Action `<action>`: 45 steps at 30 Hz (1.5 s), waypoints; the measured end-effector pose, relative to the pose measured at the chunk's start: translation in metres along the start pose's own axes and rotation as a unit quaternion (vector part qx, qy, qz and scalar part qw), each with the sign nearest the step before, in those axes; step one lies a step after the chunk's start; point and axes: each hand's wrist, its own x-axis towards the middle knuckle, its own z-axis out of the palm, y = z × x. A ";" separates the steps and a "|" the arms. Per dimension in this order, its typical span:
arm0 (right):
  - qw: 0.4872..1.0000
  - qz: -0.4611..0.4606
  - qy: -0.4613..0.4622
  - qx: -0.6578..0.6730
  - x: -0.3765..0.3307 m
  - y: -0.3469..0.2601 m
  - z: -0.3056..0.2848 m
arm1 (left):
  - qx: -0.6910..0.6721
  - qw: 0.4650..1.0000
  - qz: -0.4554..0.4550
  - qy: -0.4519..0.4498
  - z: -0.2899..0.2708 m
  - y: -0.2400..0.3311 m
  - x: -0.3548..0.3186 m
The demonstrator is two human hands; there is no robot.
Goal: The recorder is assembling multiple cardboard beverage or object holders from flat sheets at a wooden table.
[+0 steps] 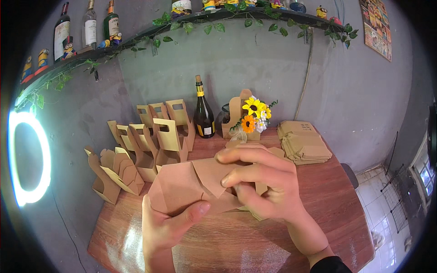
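Note:
Above the near middle of the table I hold a partly folded brown cardboard carrier (175,184), its flaps facing up toward me. My left hand (166,223) grips its left end, the thumb lying over the lower edge and the other fingers hidden behind. Around the carrier's right side, my right hand (268,182) is closed, with fingertips on a pointed flap (214,175) that overlaps the middle. The far side of the carrier and part of its right end are covered by the right hand.
Several folded carriers with handle slots (166,136) stand at the table's left. Behind are a dark bottle (204,113) and a carrier with flowers (254,111). Flat cardboard blanks (304,141) are stacked at the back right. A bright ring light (29,159) is at the left wall.

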 end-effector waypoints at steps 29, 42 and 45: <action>0.987 0.121 -0.061 0.081 0.001 -0.005 -0.001 | 0.066 0.998 0.023 0.000 0.000 0.001 -0.002; 0.987 0.097 -0.052 0.115 -0.006 0.003 0.007 | 0.059 0.996 0.059 0.011 0.000 0.003 0.002; 0.987 0.131 -0.031 0.085 0.001 -0.008 0.010 | 0.092 0.994 0.059 0.009 -0.003 -0.002 0.003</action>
